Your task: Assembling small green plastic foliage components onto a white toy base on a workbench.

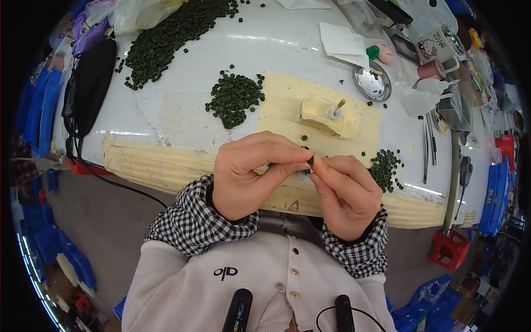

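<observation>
From where I stand, the block [319,117] is pale yellow, its peg [336,113] white with a brown tip. Sheet [282,108] under the block: same yellow. Small round pieces [235,99] left of it: dark green. Tabletop [265,27] around it: white. Dish [369,91] right of the block: silver. Stool [452,242] far right of it: red. Pouch [94,83] far left of it: black. Near side of the block: cuffs [185,221] in black-and-white check, cream sweater [265,274] with dark lettering.

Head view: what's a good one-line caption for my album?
The left hand and right hand meet at a small dark green piece, near heaps of similar pieces.
</observation>
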`<state>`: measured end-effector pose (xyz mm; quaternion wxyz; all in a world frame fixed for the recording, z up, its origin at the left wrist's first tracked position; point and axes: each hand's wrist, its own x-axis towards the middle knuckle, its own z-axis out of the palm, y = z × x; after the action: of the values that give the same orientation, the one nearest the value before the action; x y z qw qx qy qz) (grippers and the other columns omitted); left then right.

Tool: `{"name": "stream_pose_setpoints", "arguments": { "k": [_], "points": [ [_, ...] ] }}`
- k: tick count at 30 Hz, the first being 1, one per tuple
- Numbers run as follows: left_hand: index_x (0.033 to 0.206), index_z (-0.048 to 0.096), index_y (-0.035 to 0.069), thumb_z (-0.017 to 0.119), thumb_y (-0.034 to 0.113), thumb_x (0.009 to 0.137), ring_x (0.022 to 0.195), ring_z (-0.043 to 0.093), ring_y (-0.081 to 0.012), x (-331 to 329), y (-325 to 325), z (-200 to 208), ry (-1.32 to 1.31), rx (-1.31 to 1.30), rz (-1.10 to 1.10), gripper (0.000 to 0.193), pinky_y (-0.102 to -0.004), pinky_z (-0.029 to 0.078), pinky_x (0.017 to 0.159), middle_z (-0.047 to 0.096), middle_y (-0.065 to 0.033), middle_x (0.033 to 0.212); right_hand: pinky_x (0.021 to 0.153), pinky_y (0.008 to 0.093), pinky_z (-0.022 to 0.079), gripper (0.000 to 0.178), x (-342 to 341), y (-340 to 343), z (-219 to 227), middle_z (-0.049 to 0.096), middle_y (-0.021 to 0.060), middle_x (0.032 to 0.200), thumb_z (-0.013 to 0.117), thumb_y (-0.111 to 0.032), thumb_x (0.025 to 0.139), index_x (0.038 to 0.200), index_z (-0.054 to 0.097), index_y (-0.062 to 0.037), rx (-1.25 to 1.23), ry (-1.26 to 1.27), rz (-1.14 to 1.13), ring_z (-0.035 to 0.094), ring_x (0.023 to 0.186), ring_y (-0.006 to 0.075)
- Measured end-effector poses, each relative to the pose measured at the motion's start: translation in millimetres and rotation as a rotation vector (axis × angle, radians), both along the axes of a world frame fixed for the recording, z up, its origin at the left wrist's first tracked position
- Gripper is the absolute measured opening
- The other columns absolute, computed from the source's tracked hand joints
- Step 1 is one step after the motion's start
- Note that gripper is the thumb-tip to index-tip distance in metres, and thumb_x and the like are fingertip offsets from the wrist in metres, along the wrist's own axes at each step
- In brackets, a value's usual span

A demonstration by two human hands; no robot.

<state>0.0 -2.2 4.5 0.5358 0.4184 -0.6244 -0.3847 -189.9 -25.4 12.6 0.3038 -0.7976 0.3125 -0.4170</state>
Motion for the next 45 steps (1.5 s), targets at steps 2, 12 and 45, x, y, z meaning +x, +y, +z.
{"name": "stream_pose_setpoints", "arguments": {
  "k": [2,12,45],
  "points": [
    [0.099,0.069,-0.002,0.067,-0.011,0.079,0.084,0.064,-0.0171,0.1,-0.4,0.5,0.006,0.008,-0.004,0.022,-0.0256,0.050,0.072,0.068,-0.0129,0.091,0.063,0.0248,0.049,0.032,0.2,0.5,0.1,0.064,0.0105,0.092,0.069,0.008,0.078,0.110,0.067,0.0008,0.010,-0.011,-0.008,0.061,0.075,0.0183],
    [0.097,0.069,-0.001,0.069,-0.004,0.081,0.079,0.065,-0.0143,-1.8,0.1,-1.0,0.102,0.073,0.025,0.016,-0.0239,0.051,0.070,0.068,-0.0114,0.088,0.063,0.0234,0.048,0.032,1.9,1.7,-0.3,0.063,0.0104,0.093,0.068,0.008,0.080,0.111,0.067,0.0004,0.041,-0.051,-0.020,0.061,0.075,0.0170],
    [0.098,0.069,-0.002,0.067,-0.010,0.079,0.079,0.065,-0.0170,-1.3,-1.5,-1.3,-0.023,-0.011,0.036,0.021,-0.0246,0.049,0.069,0.069,-0.0128,0.089,0.064,0.0242,0.049,0.034,-0.6,1.9,-0.5,0.064,0.0106,0.093,0.068,0.008,0.079,0.111,0.067,-0.0008,0.082,-0.033,-0.013,0.061,0.075,0.0174]
  ]
}}
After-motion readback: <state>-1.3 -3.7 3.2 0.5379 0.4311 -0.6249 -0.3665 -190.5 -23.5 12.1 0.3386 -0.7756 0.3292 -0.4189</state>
